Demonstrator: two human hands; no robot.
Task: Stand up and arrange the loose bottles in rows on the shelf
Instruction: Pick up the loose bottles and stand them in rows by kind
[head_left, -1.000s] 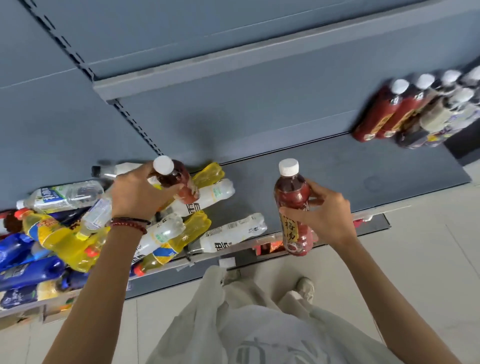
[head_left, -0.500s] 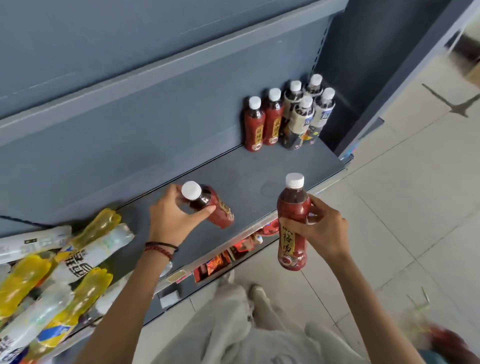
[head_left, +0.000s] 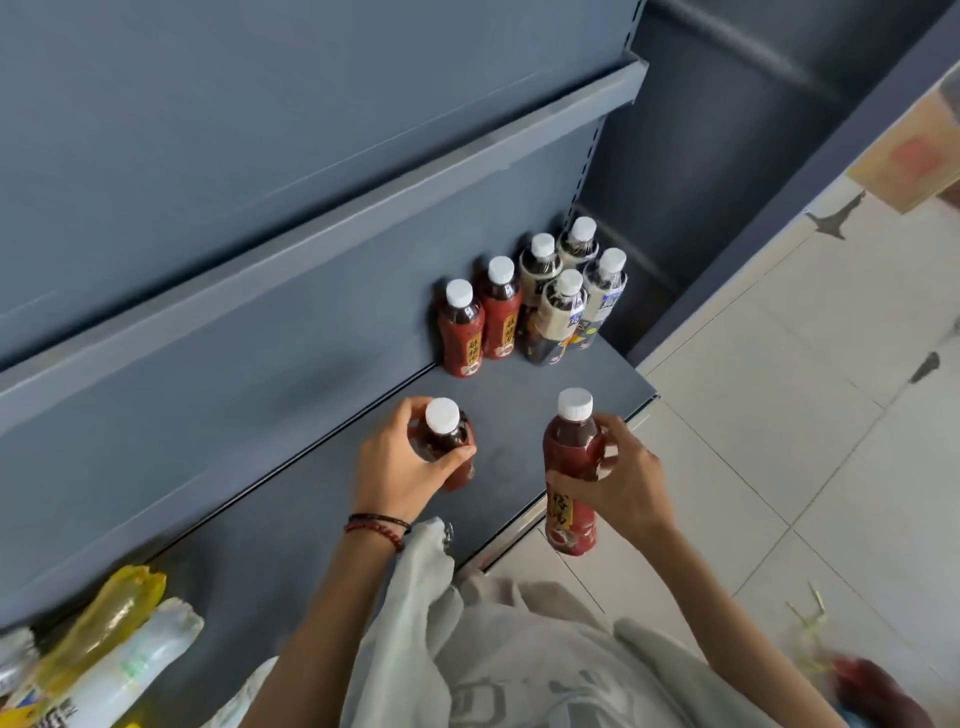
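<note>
You hold two red drink bottles, one in each hand. Your left hand curls its fingers and thumb round the shoulder of the left red bottle, just under its white cap, over the middle of the grey shelf. The hand hides the base, so you cannot tell whether it touches the shelf. Your right hand grips the right red bottle round its upper body. It is upright at the shelf's front edge, with its lower half out over the tiled floor. This bottle shows dark red liquid, a white screw cap and a red label with a yellow panel of printed characters.

In the back right corner of the shelf six bottles stand upright, packed close together. Two standing red bottles of the same kind sit side by side against the back panel. To their right are four dark bottles with cream labels and white caps, in two rows of two.

At the lower left, loose bottles lie on their sides. One yellow bottle and one clear bottle just beside it are plain to see. Others are cut off by the edge, so you cannot count them. Two bracelets, one black and one of red beads, circle your left wrist.
</note>
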